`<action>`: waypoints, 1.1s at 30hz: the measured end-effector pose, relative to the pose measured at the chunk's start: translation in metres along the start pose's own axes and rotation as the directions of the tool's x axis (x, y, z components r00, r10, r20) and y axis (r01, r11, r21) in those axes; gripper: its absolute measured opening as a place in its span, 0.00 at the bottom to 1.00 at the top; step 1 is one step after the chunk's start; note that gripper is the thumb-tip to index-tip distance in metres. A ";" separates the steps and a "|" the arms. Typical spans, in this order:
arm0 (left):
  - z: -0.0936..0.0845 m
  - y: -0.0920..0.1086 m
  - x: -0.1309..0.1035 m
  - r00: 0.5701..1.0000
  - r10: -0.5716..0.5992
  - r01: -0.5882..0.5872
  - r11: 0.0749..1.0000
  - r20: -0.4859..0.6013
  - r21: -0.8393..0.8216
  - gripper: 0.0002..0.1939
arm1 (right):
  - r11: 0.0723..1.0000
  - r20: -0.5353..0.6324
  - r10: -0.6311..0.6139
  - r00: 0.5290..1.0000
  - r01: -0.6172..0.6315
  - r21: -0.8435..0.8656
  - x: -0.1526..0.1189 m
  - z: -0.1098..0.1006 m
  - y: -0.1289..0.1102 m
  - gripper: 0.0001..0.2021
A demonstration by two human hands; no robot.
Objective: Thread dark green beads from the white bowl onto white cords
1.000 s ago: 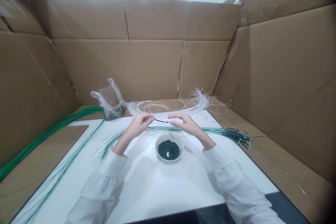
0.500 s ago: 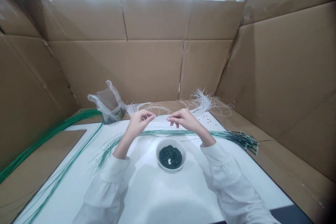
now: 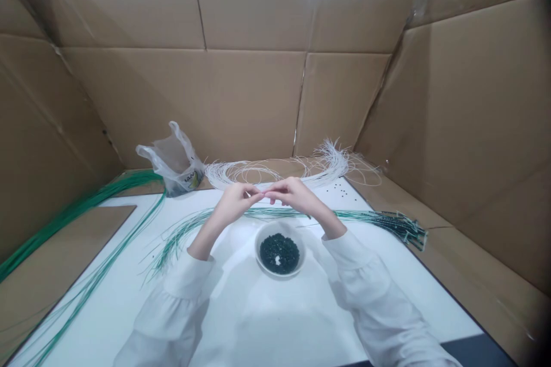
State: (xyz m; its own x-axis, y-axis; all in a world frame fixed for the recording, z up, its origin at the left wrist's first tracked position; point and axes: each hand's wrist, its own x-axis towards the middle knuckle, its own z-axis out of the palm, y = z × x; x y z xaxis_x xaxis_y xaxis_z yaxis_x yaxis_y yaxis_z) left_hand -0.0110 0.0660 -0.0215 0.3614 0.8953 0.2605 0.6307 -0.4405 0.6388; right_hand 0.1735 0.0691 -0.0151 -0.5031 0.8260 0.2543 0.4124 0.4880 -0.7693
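My left hand [image 3: 238, 200] and my right hand [image 3: 293, 195] meet at the fingertips above the middle of the table, each closed in a pinch. The thin strand that showed between them a moment ago is now hidden by the fingers. Below them stands a white bowl [image 3: 257, 252] with many small dark green beads [image 3: 279, 252] and a small white piece [image 3: 278, 261] in it. Just beyond the bowl, a bundle of thin green wires [image 3: 189, 223] lies crosswise under my hands. Its right end carries dark beads [image 3: 398, 225].
A plastic bag [image 3: 176, 166] stands at the back left, beside long green wires [image 3: 86, 206]. Coiled white strands [image 3: 329, 163] lie along the back. Several tiny dark beads [image 3: 338, 190] are scattered at the back right. Cardboard walls [image 3: 253, 103] enclose the table [image 3: 275, 327].
My hands have come together, closing the gap where a thin strand with a small dark piece at the left fingertips showed. The view has tipped slightly downward.
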 end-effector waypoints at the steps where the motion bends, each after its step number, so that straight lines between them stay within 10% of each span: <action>1: 0.000 -0.001 0.000 1.000 -0.007 0.007 1.000 0.004 -0.001 0.16 | 1.000 -0.005 0.014 1.000 -0.014 -0.018 0.001 0.000 0.001 0.13; 12: -0.029 -0.015 -0.002 0.991 -0.131 0.131 0.991 -0.035 0.003 0.18 | 0.954 0.263 0.204 0.943 -0.251 0.161 -0.004 -0.031 0.016 0.10; 33: -0.072 -0.062 -0.015 0.977 -0.148 0.158 0.986 -0.155 0.053 0.21 | 0.944 0.269 0.259 0.928 -0.302 0.133 -0.015 -0.054 0.028 0.13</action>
State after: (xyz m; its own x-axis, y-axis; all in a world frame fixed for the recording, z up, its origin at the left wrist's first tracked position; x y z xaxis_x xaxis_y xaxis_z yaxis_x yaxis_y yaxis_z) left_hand -0.1052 0.0848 -0.0130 0.1533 0.9499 0.2722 0.7153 -0.2967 0.6327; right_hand 0.2336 0.0855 -0.0083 -0.5638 0.8170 -0.1210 0.4400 0.1732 -0.8811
